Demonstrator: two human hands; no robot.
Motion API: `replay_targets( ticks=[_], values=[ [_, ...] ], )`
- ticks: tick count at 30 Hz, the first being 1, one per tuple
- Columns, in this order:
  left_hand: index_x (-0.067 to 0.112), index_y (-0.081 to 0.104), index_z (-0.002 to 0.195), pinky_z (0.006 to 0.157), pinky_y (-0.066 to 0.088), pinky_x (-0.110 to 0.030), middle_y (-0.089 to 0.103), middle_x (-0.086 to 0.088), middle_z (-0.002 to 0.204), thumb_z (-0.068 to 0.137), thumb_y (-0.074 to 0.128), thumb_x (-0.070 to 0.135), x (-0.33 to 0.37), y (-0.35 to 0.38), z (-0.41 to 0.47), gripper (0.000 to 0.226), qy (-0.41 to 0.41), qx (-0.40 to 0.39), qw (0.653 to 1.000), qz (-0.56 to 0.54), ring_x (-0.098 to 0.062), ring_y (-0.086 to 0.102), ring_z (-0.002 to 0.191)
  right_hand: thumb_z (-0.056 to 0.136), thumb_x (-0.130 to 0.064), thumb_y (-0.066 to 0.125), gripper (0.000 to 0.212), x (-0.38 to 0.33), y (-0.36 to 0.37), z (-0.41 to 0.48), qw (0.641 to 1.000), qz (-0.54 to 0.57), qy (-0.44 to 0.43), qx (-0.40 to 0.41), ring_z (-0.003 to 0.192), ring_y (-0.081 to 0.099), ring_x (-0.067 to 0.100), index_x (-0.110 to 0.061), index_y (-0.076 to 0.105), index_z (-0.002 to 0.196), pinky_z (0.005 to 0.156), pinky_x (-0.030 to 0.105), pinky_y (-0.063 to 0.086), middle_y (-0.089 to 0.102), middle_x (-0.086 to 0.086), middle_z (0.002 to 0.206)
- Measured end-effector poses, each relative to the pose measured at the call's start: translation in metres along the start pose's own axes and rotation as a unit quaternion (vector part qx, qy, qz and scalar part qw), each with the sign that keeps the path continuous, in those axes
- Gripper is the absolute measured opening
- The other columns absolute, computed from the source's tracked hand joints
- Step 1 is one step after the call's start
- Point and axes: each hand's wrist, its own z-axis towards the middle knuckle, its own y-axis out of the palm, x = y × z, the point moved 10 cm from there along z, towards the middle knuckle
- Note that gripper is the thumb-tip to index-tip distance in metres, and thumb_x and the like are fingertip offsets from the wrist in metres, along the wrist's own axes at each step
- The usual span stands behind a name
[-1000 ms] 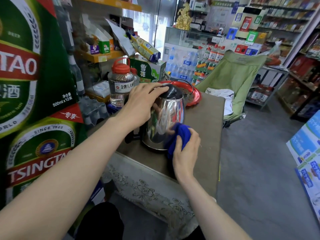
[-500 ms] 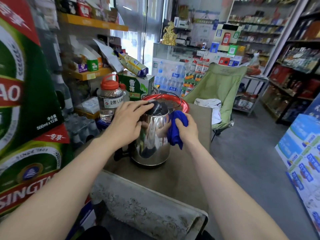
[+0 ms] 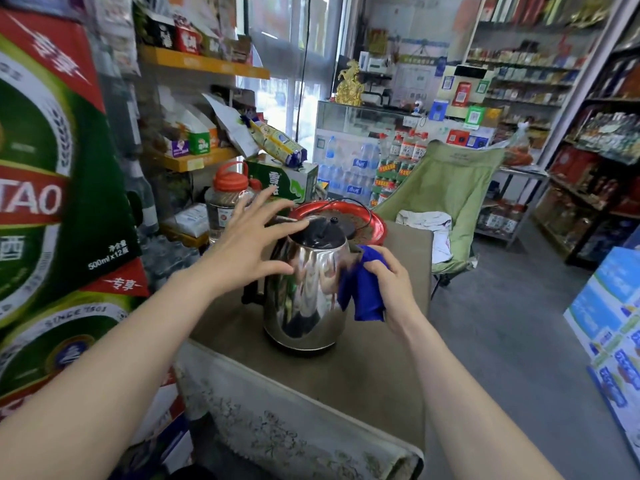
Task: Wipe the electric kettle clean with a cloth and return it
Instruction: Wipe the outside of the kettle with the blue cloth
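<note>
right hand round one cloth, seemingly

Table top is bare at lower centre, in front of the kettle and along its right edge, so approach is open there. Left of frame is walled by beer cartons. Red-lidded jar sits just beside the kettle, upper left. Red tray is close behind it. Green chair stands past the table's far right corner. Floor at right of frame is open.
</note>
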Motion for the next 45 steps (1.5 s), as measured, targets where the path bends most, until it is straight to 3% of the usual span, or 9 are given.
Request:
replay_targets(
  ticks=[6,10,17,24,27,32,36,41,45],
  values=[
    [0.041,0.016,0.152,0.106,0.04,-0.034,0.032,0.003,0.151,0.085,0.06,0.03,-0.013,0.017,-0.006,0.081,-0.12,-0.123,0.981,-0.094,-0.016,0.044,0.125,0.093,-0.012,0.056,0.03,-0.012,0.016,-0.039,0.992,-0.058,-0.11,0.014,0.092,0.064,0.004,-0.039,0.064,0.104,0.08,0.027,0.05,0.069,-0.021,0.099],
    [0.029,0.015,0.154,0.113,0.031,-0.033,0.029,0.005,0.157,0.074,0.061,0.071,0.004,0.016,-0.005,0.101,-0.131,-0.109,0.976,-0.136,-0.015,0.033,0.14,0.087,-0.019,0.056,0.028,-0.021,0.023,-0.06,0.974,-0.123,-0.188,0.032,0.106,0.061,0.008,-0.028,0.063,0.113,0.091,0.029,0.049,0.065,-0.011,0.112],
    [0.029,0.025,0.149,0.104,0.03,-0.025,0.034,0.009,0.15,0.071,0.076,0.054,0.021,0.026,0.007,0.097,-0.138,-0.059,0.946,-0.288,0.001,0.033,0.124,0.088,-0.02,0.062,0.033,-0.044,0.033,-0.086,0.915,-0.237,-0.323,0.043,0.11,0.057,0.016,-0.021,0.065,0.121,0.094,0.023,0.044,0.056,-0.002,0.117],
    [0.025,0.014,0.155,0.112,0.027,-0.031,0.023,0.004,0.159,0.073,0.067,0.061,0.009,0.022,0.009,0.104,-0.152,-0.132,0.961,-0.188,-0.015,0.029,0.142,0.094,-0.02,0.064,0.033,-0.048,0.005,-0.024,0.942,-0.222,-0.221,0.125,0.11,0.056,0.012,-0.022,0.063,0.127,0.087,0.0,0.031,0.059,-0.002,0.123],
    [0.024,0.014,0.155,0.113,0.027,-0.029,0.021,0.007,0.16,0.078,0.069,0.046,0.01,0.018,0.006,0.097,-0.142,-0.135,0.964,-0.177,-0.013,0.028,0.143,0.094,-0.018,0.062,0.035,-0.05,0.018,-0.036,0.933,-0.229,-0.247,0.126,0.117,0.055,0.014,-0.022,0.062,0.129,0.094,0.015,0.038,0.056,0.0,0.128],
    [0.023,0.025,0.153,0.118,0.02,-0.028,0.022,0.006,0.16,0.072,0.064,0.04,0.0,0.011,0.001,0.091,-0.135,-0.11,0.966,-0.191,-0.01,0.022,0.146,0.082,-0.003,0.069,0.053,-0.045,0.07,-0.088,0.847,-0.346,-0.4,0.048,0.126,0.044,0.028,-0.021,0.057,0.13,0.107,0.031,0.036,0.046,0.011,0.137],
    [0.025,0.029,0.151,0.113,0.021,-0.028,0.026,0.007,0.159,0.075,0.064,0.041,-0.002,0.008,-0.003,0.085,-0.125,-0.09,0.968,-0.197,-0.011,0.025,0.144,0.092,-0.011,0.062,0.037,-0.055,0.033,-0.053,0.899,-0.262,-0.319,0.145,0.117,0.054,0.022,-0.021,0.063,0.128,0.1,0.042,0.047,0.054,0.006,0.129],
    [0.029,0.027,0.152,0.115,0.021,-0.027,0.025,0.01,0.159,0.075,0.061,0.043,-0.006,0.016,-0.006,0.086,-0.132,-0.09,0.963,-0.217,-0.007,0.025,0.144,0.084,-0.005,0.068,0.046,-0.061,0.075,-0.086,0.831,-0.356,-0.423,0.06,0.119,0.05,0.031,-0.019,0.062,0.128,0.102,0.037,0.043,0.052,0.015,0.131],
    [0.032,0.024,0.152,0.118,0.021,-0.031,0.022,0.014,0.159,0.078,0.062,0.043,-0.007,0.02,-0.008,0.084,-0.135,-0.095,0.96,-0.226,-0.005,0.023,0.144,0.092,-0.017,0.062,0.036,-0.068,0.043,-0.059,0.874,-0.306,-0.345,0.15,0.111,0.056,0.026,-0.024,0.065,0.127,0.095,0.041,0.049,0.055,0.007,0.123]
  ],
)
